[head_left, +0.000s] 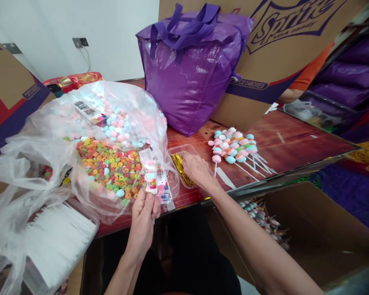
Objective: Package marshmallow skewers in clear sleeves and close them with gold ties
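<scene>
My left hand (145, 207) is closed around the lower end of a candy skewer (151, 176), which stands upright in a clear printed wrapper with pastel and ring-shaped pieces on it. My right hand (197, 169) reaches into a clear plastic tray (189, 148) of gold twist ties (182, 168). Its fingers are curled together at the ties; the fingertips are hidden. Printed wrappers (164, 189) lie just beyond my left hand. To the right rests a pile of candy skewers (233, 145) with white sticks.
A big clear bag (147, 110) holds pastel candies and colourful candy rings (110, 164). White sticks (60, 237) fill a tub at lower left. A purple bag (190, 69) and cartons (295, 37) stand behind. An open carton (320, 229) with wrapped skewers sits below right. Another person's orange sleeve (310, 69) shows.
</scene>
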`<state>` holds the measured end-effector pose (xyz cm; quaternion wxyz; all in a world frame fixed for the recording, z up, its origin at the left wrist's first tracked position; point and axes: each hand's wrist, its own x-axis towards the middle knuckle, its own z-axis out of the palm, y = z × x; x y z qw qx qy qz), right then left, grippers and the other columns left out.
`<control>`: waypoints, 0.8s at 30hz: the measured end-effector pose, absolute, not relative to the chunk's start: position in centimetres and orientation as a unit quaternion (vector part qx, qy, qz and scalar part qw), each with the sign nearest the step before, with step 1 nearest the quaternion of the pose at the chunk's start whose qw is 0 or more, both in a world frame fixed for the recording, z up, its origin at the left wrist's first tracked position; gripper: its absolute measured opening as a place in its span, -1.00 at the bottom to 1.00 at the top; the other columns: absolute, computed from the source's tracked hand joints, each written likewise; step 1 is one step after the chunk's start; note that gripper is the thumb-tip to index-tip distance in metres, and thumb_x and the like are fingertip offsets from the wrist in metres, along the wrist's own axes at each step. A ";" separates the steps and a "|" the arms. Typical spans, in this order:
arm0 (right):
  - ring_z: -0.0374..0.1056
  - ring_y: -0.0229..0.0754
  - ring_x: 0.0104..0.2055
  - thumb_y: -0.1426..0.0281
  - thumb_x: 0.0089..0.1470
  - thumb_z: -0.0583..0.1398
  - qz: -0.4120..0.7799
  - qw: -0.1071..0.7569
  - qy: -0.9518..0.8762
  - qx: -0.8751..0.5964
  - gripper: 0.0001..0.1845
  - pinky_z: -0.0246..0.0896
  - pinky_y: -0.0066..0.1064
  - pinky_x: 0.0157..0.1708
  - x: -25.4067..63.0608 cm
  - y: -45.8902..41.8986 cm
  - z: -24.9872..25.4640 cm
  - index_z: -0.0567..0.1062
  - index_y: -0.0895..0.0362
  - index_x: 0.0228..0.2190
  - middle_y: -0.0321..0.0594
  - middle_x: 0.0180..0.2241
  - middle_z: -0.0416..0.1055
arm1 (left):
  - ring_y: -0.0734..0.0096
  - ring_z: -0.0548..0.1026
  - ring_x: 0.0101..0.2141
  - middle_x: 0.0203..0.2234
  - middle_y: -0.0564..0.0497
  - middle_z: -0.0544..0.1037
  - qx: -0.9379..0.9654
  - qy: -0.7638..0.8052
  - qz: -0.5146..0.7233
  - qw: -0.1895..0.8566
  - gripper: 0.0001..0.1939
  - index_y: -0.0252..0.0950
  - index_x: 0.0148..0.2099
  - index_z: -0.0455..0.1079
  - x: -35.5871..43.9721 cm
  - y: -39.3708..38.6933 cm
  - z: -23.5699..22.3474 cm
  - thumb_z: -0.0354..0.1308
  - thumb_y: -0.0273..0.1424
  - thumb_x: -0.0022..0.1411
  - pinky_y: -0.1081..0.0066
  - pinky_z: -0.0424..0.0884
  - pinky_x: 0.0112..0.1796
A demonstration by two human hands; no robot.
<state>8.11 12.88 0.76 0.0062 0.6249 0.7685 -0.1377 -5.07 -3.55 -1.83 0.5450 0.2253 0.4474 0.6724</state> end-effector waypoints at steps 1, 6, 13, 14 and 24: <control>0.47 0.07 0.00 0.49 0.30 0.01 -0.139 0.006 0.769 0.623 -0.72 0.23 -0.30 -0.13 8.0 12.9 0.8 0.47 0.23 -0.08 0.11 -0.10 0.55 | 0.61 0.07 -0.58 -0.62 0.19 0.18 0.232 0.449 0.673 0.539 -0.61 -0.26 -0.38 0.19 -5.1 -3.6 -1.8 0.28 -0.14 0.24 0.52 0.03 -0.52; 0.48 0.08 -0.04 0.49 0.32 -0.04 -0.148 -0.015 0.767 0.624 -0.68 0.22 -0.31 -0.18 8.3 13.0 0.6 0.45 0.30 -0.07 0.18 -0.11 0.54 | 0.64 0.13 -0.56 -0.54 0.10 0.36 0.236 0.458 0.662 0.544 -0.63 -0.33 -0.37 0.35 -5.5 -3.5 -1.3 0.34 -0.14 0.17 0.52 0.08 -0.49; 0.46 -0.03 -0.16 0.47 0.17 0.15 -0.187 -0.085 0.790 0.577 -0.83 0.15 -0.36 -0.24 9.2 12.7 -0.1 0.52 0.17 -0.21 -0.06 -0.25 0.58 | 0.68 0.02 -0.60 -0.57 0.12 0.32 0.222 0.479 0.658 0.537 -0.60 -0.33 -0.43 0.29 -4.9 -3.3 -1.4 0.32 -0.14 0.17 0.53 -0.06 -0.56; 0.45 -0.06 -0.18 0.50 0.16 0.14 -0.194 -0.104 0.792 0.570 -0.83 0.14 -0.37 -0.23 9.3 12.8 -0.2 0.52 0.16 -0.24 -0.10 -0.27 0.58 | 0.67 0.02 -0.60 -0.57 0.13 0.32 0.223 0.487 0.660 0.527 -0.64 -0.32 -0.38 0.30 -4.8 -3.3 -1.4 0.31 -0.15 0.19 0.54 -0.07 -0.56; 0.33 -0.26 -0.49 0.35 -0.04 0.25 -0.330 -0.287 0.725 0.533 -0.87 0.15 -0.45 -0.44 10.3 14.3 -2.2 0.47 0.14 -0.53 -0.35 -0.57 0.43 | 0.64 0.13 -0.58 -0.52 0.17 0.39 0.216 0.476 0.686 0.505 -0.76 -0.19 -0.20 0.24 -4.8 -3.0 -1.3 0.26 -0.27 0.25 0.59 -0.01 -0.55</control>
